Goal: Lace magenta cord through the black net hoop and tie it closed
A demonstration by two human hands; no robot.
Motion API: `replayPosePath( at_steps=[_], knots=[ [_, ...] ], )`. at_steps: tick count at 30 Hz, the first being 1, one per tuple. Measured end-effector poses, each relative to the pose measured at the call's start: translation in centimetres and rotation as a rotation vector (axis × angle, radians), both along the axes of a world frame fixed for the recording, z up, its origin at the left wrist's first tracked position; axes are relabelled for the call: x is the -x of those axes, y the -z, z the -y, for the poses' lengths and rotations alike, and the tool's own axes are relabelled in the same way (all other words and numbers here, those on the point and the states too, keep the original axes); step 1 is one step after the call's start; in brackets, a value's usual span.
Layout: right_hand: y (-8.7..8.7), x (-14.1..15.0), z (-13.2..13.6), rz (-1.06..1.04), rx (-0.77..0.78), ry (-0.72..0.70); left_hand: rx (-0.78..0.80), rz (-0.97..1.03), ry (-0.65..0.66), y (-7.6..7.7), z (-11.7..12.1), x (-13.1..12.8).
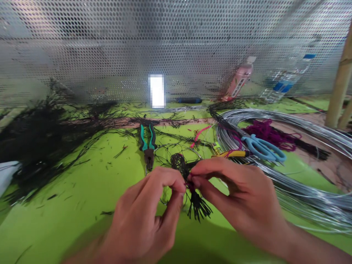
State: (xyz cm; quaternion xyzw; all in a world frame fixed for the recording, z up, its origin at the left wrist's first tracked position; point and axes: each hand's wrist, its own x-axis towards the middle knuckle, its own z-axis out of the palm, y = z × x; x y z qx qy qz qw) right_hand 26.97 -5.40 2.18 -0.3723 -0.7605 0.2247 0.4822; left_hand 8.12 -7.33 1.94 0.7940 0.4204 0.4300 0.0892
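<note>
Both hands meet low in the middle of the view over a green table [82,190]. My left hand [148,216] and my right hand [236,194] pinch a small black thread bundle [189,187] between thumb and fingers. The bundle has a looped, netted top and a frayed tassel end hanging below the fingertips. A thin wire seems to run through it. Pliers with teal handles [147,145] lie just beyond the left hand, jaws toward me.
A big coil of silver wire [302,183] fills the right side, with blue scissors [264,148], purple thread [266,132] and a yellow-handled tool [233,154] on it. Loose black thread [33,143] piles up at left. A perforated metal screen [176,47] closes the back; bottles stand behind it.
</note>
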Motion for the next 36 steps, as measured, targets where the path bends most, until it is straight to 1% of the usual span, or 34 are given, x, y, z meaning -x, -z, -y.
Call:
replayPosePath(
  at_steps=[3, 6, 11, 14, 18, 21, 24, 30, 33, 36],
  knots=[
    [0.13, -0.03, -0.01, -0.005, 0.013, 0.011, 0.019, 0.041, 0.023, 0.23, -0.05, 0.08],
    [0.18, -0.08, -0.05, -0.002, 0.066, -0.025, 0.017, 0.087, 0.045, 0.36, -0.12, 0.15],
    [-0.1, -0.28, -0.09, 0.022, 0.132, -0.076, -0.052, 0.046, 0.033, 0.07, -0.22, 0.13],
    [-0.24, -0.4, -0.12, 0.051, 0.131, -0.094, -0.096, 0.016, 0.019, -0.14, -0.32, 0.07],
    [-0.24, -0.53, -0.25, 0.086, 0.104, -0.153, -0.082, 0.007, 0.009, -0.3, -0.41, 0.09],
    [-0.19, -0.6, -0.31, 0.096, 0.083, -0.167, -0.045, -0.006, -0.001, -0.25, -0.34, 0.18],
    [-0.1, -0.65, -0.31, 0.097, 0.06, -0.166, 0.011, 0.032, -0.025, -0.13, -0.18, 0.21],
    [0.41, -0.74, -0.54, 0.093, -0.074, -0.231, 0.046, 0.068, -0.017, -0.29, -0.19, 0.07],
    [0.61, -0.64, -0.64, 0.057, -0.09, -0.253, 0.126, 0.161, -0.017, -0.18, -0.36, 0.11],
    [0.73, -0.5, -0.72, 0.009, -0.091, -0.266, 0.229, 0.29, 0.029, -0.06, -0.45, 0.05]
  ],
)
